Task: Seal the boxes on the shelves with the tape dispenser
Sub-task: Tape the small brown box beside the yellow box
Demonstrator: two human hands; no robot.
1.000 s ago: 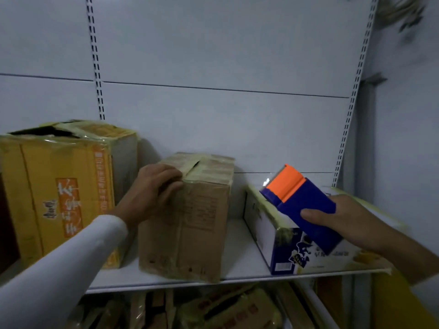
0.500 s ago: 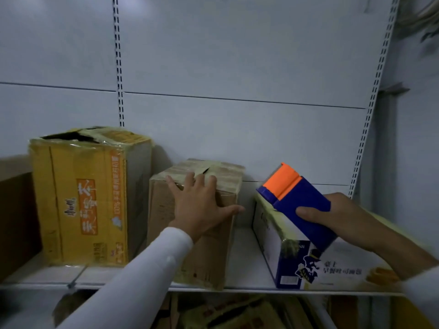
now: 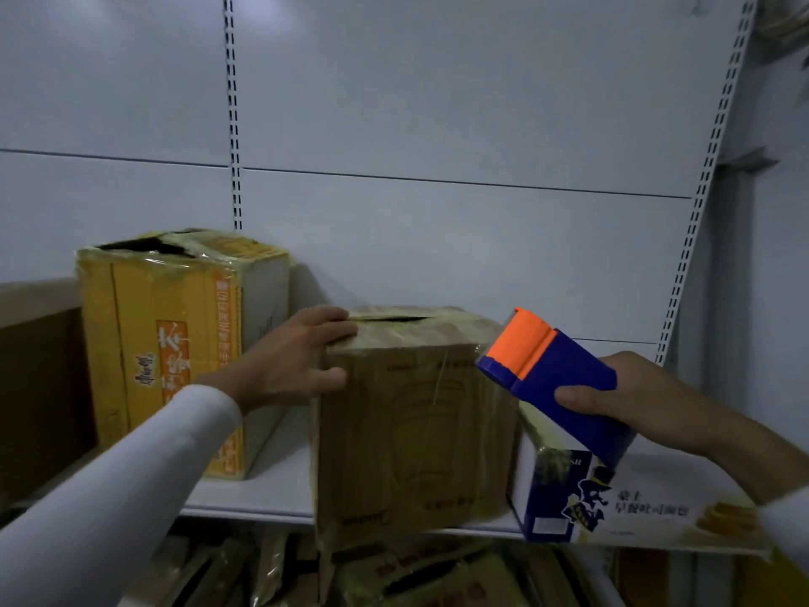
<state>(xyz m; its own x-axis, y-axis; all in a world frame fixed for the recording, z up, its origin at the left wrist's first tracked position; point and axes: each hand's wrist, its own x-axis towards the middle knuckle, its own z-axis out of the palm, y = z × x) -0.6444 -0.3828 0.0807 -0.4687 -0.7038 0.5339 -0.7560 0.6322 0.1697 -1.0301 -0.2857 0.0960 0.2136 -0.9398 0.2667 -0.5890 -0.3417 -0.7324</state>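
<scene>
A plain brown cardboard box point(image 3: 416, 435) stands in the middle of the white shelf point(image 3: 262, 497), its front hanging a little over the shelf edge and its top flaps slightly parted. My left hand point(image 3: 293, 365) grips the box's upper left corner, fingers over the top, thumb on the front face. My right hand point(image 3: 630, 396) holds a blue tape dispenser point(image 3: 556, 383) with an orange head, just to the right of the box's top right corner. A yellow printed box point(image 3: 175, 343) with a torn open top stands at the left. A white and blue box point(image 3: 613, 501) lies at the right.
Behind the boxes rises a white back panel with slotted uprights point(image 3: 234, 124). Below the shelf lie several flattened or crumpled cartons point(image 3: 394, 576). A brown surface point(image 3: 39, 387) fills the far left.
The brown box has been turned and pulled forward toward the shelf edge. My left hand moved from its front face to its top left corner. The dispenser now sits closer to the box.
</scene>
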